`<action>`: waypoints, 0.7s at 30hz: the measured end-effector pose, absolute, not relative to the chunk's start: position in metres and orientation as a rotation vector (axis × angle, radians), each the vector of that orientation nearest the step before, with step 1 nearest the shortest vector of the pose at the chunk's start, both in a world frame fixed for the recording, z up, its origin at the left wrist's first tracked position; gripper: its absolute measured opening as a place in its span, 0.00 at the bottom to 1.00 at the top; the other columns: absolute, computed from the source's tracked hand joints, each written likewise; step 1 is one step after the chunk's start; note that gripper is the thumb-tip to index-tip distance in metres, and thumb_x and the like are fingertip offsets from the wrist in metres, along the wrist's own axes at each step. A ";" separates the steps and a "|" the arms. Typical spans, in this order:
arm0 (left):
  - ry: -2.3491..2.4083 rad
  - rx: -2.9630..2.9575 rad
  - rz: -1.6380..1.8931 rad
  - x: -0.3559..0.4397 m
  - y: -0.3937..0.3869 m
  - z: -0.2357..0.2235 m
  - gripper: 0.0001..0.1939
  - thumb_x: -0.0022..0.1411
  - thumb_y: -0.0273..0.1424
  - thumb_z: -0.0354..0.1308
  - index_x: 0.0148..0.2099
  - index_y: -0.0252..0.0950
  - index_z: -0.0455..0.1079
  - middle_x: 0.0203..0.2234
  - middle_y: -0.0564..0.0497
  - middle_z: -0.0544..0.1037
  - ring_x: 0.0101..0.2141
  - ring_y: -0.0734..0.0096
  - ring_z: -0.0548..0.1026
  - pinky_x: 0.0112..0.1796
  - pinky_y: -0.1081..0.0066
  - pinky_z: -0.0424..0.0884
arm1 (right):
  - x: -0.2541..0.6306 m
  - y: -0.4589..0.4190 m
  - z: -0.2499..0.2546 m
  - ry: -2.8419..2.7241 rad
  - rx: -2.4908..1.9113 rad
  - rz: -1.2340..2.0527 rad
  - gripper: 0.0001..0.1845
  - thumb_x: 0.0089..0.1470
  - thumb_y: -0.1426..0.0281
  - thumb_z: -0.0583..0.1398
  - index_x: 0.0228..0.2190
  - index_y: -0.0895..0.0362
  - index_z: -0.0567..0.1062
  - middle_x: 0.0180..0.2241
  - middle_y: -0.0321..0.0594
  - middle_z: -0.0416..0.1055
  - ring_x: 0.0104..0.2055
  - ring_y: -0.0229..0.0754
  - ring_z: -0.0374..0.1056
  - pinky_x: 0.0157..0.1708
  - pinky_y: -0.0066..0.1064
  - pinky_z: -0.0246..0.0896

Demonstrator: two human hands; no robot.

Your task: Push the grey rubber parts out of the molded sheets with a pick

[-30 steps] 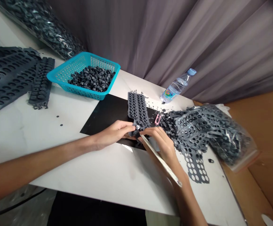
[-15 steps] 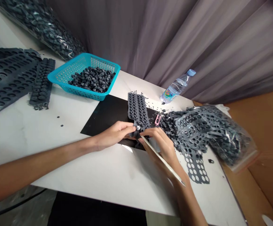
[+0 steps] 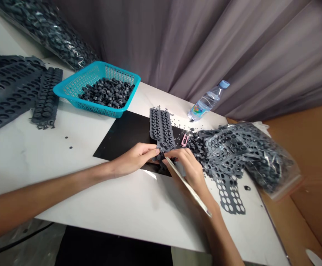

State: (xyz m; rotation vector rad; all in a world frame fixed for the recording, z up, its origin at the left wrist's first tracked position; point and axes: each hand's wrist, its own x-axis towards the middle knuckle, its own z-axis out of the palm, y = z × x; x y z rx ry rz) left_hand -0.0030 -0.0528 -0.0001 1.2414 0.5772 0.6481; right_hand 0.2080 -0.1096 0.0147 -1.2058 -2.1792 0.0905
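Observation:
A dark grey moulded rubber strip (image 3: 161, 125) with rows of round ring-shaped parts lies on a black mat (image 3: 122, 135). Its near end is pinched by the thumb and fingers of my left hand (image 3: 138, 157). Close beside it, my right hand (image 3: 190, 168) is closed on a long, thin, whitish tool (image 3: 195, 194), whose rear end points toward me along the forearm. The fingertips of this hand meet the strip's near end, where the tool's tip is hidden. Pink-handled thread snips (image 3: 185, 139) lie just beyond my right hand.
A blue basket (image 3: 94, 107) of small dark rings stands at back left, beside larger rubber sheets (image 3: 8, 92). A water bottle (image 3: 206, 103) leans behind the mat. Punched-out scrap sheets (image 3: 224, 151) and a clear plastic bag (image 3: 284, 173) cover the right side. Small dark bits dot the table.
The whole view has shifted slightly. The pale round spot by my left thumb no longer shows, and my right fingertips have moved slightly at the strip's near end. Both hands keep their grip.

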 end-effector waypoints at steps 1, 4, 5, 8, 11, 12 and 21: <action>0.590 1.253 0.641 -0.003 -0.053 0.000 0.17 0.73 0.41 0.55 0.42 0.33 0.75 0.39 0.48 0.81 0.45 0.60 0.78 0.49 0.63 0.72 | 0.208 -0.110 0.014 -2.178 -1.214 0.085 0.06 0.67 0.70 0.61 0.45 0.52 0.73 0.41 0.41 0.78 0.42 0.46 0.71 0.41 0.38 0.69; 0.586 1.262 0.633 -0.002 -0.053 0.000 0.16 0.74 0.40 0.55 0.44 0.33 0.75 0.41 0.48 0.81 0.47 0.61 0.78 0.51 0.64 0.71 | 0.207 -0.110 0.013 -2.180 -1.253 0.068 0.10 0.68 0.68 0.60 0.50 0.52 0.73 0.41 0.42 0.78 0.42 0.46 0.71 0.40 0.37 0.70; 0.572 1.259 0.638 -0.001 -0.053 -0.001 0.15 0.74 0.40 0.55 0.45 0.33 0.75 0.41 0.48 0.81 0.47 0.61 0.78 0.51 0.64 0.71 | 0.206 -0.110 0.012 -2.189 -1.263 0.052 0.12 0.69 0.68 0.59 0.52 0.53 0.73 0.41 0.42 0.77 0.43 0.46 0.71 0.40 0.36 0.70; 0.534 1.251 0.647 0.000 -0.053 -0.001 0.15 0.74 0.39 0.54 0.46 0.33 0.75 0.41 0.48 0.81 0.46 0.63 0.78 0.53 0.63 0.71 | 0.205 -0.110 0.011 -2.243 -1.265 -0.049 0.15 0.69 0.68 0.59 0.55 0.54 0.72 0.43 0.43 0.77 0.44 0.46 0.71 0.41 0.35 0.69; 0.529 1.251 0.646 0.000 -0.053 -0.002 0.14 0.75 0.38 0.53 0.44 0.33 0.74 0.39 0.49 0.81 0.45 0.65 0.78 0.53 0.63 0.71 | 0.202 -0.111 0.012 -2.284 -1.257 -0.170 0.14 0.70 0.70 0.58 0.55 0.55 0.72 0.43 0.42 0.77 0.43 0.45 0.70 0.40 0.35 0.68; 0.539 1.250 0.642 0.000 -0.053 -0.002 0.14 0.75 0.38 0.53 0.44 0.33 0.74 0.39 0.49 0.80 0.45 0.65 0.78 0.52 0.63 0.72 | 0.201 -0.111 0.012 -2.292 -1.264 -0.195 0.13 0.70 0.70 0.58 0.54 0.56 0.72 0.43 0.42 0.77 0.43 0.45 0.70 0.40 0.35 0.67; 0.574 1.275 0.588 -0.002 -0.052 -0.001 0.14 0.74 0.37 0.54 0.42 0.32 0.74 0.36 0.49 0.80 0.44 0.64 0.79 0.50 0.64 0.73 | 0.198 -0.112 0.011 -2.132 -1.449 -0.256 0.12 0.71 0.69 0.55 0.51 0.58 0.72 0.39 0.44 0.75 0.40 0.47 0.70 0.42 0.38 0.63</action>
